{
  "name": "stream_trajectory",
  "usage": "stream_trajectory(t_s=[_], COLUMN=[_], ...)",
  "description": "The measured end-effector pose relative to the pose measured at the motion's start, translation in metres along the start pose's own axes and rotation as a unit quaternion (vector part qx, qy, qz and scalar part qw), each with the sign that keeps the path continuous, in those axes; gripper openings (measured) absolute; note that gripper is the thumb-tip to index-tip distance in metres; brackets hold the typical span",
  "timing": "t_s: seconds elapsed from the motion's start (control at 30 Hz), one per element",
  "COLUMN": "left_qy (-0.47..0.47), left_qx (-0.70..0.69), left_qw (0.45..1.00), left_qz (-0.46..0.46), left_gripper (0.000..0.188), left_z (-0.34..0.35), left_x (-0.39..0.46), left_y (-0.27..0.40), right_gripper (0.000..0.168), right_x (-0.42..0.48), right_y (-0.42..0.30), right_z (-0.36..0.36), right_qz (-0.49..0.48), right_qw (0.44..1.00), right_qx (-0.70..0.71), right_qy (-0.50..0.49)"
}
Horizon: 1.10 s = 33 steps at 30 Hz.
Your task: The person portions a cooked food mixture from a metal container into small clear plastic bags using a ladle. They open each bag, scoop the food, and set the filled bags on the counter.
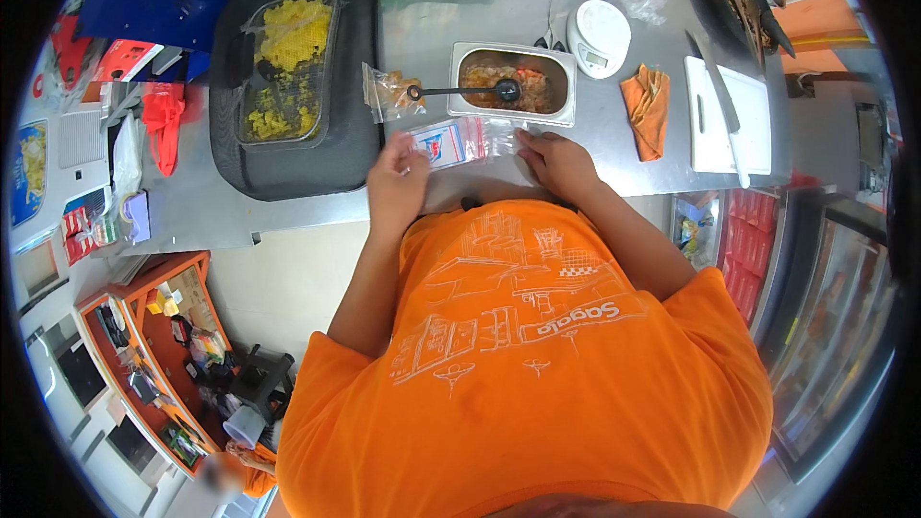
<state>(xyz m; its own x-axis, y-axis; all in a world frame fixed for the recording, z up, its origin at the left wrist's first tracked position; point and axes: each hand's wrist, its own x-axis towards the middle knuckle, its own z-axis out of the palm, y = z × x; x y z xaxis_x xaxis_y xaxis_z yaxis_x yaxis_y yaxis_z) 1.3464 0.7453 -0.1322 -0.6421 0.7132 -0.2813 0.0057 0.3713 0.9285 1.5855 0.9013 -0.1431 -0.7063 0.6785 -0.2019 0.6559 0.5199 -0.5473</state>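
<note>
At the table's front edge, my left hand (398, 183) grips the left end of a pack of clear zip bags (445, 146) with a printed blue and red label. My right hand (565, 164) pinches clear plastic at the pack's right end with thumb and fingertips. Just beyond both hands stands a steel food pan (568, 104) holding a chopped, reddish-brown mixture (536, 90). Across its left rim rests a black ladle (450, 91), bowl down in the food. Left of the pan lies a small clear bag (396, 96) with orange-brown food inside.
On the left, a clear container (327, 108) of yellow food sits on a black tray (360, 158). Rightward are scissors (551, 39), a white digital scale (599, 29), an orange cloth (645, 115), and a knife (723, 97) lying across a white cutting board (755, 122). A person (259, 471) is at lower left.
</note>
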Motion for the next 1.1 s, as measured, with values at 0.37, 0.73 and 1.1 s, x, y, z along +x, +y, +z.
stream_trajectory(t_s=[0.37, 0.73, 1.1], left_qy=[-0.190, -0.299, -0.279], left_qx=[0.170, -0.218, -0.088], left_qw=[0.961, 0.929, 0.954], left_qz=[0.104, -0.020, 0.067], left_gripper=[0.046, 0.025, 0.019], left_z=[0.010, 0.035, 0.041], left_x=[-0.009, -0.016, -0.011], left_y=[0.035, 0.052, 0.066], right_gripper=[0.016, 0.029, 0.027], right_x=[-0.020, -0.032, -0.018], right_y=[-0.005, -0.031, -0.067], right_z=[-0.029, -0.061, -0.090], right_qz=[-0.059, 0.105, -0.209], right_qw=[0.994, 0.852, 0.960], right_qx=[0.050, 0.500, 0.126], right_qy=[0.080, -0.115, 0.138])
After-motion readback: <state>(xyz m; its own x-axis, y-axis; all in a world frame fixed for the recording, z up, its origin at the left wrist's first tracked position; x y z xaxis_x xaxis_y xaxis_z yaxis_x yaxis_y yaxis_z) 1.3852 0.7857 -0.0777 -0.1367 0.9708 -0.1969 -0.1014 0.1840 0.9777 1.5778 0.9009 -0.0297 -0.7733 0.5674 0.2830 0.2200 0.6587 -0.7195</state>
